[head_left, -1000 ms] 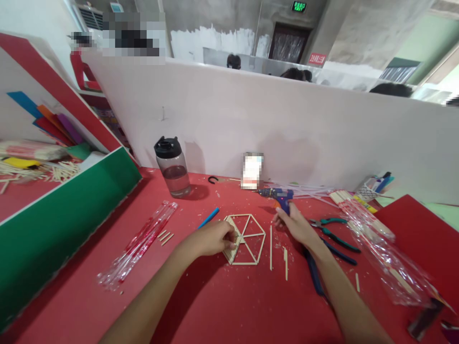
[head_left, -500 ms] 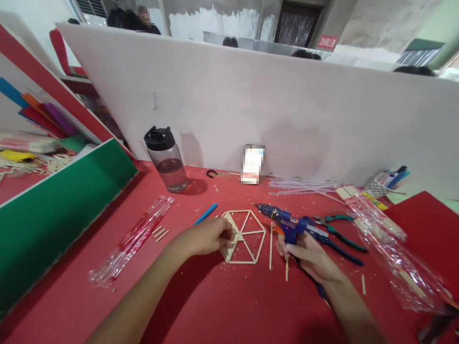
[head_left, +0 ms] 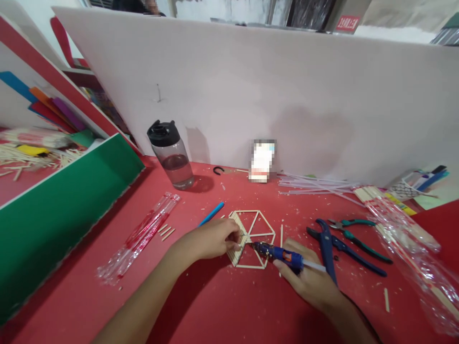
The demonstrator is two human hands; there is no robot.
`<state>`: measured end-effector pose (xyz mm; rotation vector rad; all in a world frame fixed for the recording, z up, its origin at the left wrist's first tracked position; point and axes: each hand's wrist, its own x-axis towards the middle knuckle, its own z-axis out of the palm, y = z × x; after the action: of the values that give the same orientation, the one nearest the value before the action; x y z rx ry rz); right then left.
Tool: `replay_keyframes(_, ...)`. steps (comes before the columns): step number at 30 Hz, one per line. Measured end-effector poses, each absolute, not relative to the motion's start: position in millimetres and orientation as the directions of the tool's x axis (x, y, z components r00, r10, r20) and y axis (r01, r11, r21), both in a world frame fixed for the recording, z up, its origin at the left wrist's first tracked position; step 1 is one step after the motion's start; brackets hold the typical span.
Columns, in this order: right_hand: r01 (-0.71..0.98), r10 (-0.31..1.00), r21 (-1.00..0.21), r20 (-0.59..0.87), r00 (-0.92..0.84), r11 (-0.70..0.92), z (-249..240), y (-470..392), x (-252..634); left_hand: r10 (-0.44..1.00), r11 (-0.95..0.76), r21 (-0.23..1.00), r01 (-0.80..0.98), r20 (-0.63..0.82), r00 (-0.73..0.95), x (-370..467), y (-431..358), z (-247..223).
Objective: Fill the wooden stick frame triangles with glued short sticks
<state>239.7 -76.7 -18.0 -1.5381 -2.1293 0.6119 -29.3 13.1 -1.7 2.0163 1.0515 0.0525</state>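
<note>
A six-sided frame of thin wooden sticks lies on the red table, with spokes meeting at its middle. Its left section is filled with sticks set side by side. My left hand rests on that filled section, fingers pinched together; whatever lies between the fingertips is hidden. In my right hand is a blue glue gun with a clear glue stick in its back. The gun's nozzle points left, at the centre of the frame beside the filled section.
Left stand a water bottle, plastic wrappers and a blue pen. A phone leans on the white board. Right lie blue cutters, green-handled pliers, bagged sticks and clear glue sticks.
My right hand has tilted the glue gun and brought its nozzle down and left to the frame's centre. My left hand keeps its place on the frame. The head view has shifted slightly.
</note>
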Motion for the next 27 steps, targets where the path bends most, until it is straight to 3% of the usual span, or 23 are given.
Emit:
replay_keyframes(14,0.746,0.909,-0.540,0.093,-0.406,0.389,-20,-69,232,0.691,-0.280,0.694,0.664,-0.334,0.641,-26,12,8)
replay_keyframes(27,0.757,0.901,-0.490,0.200,-0.384,0.431,-25,-71,233,0.698,-0.286,0.686,0.669,-0.330,0.636,-26,11,10)
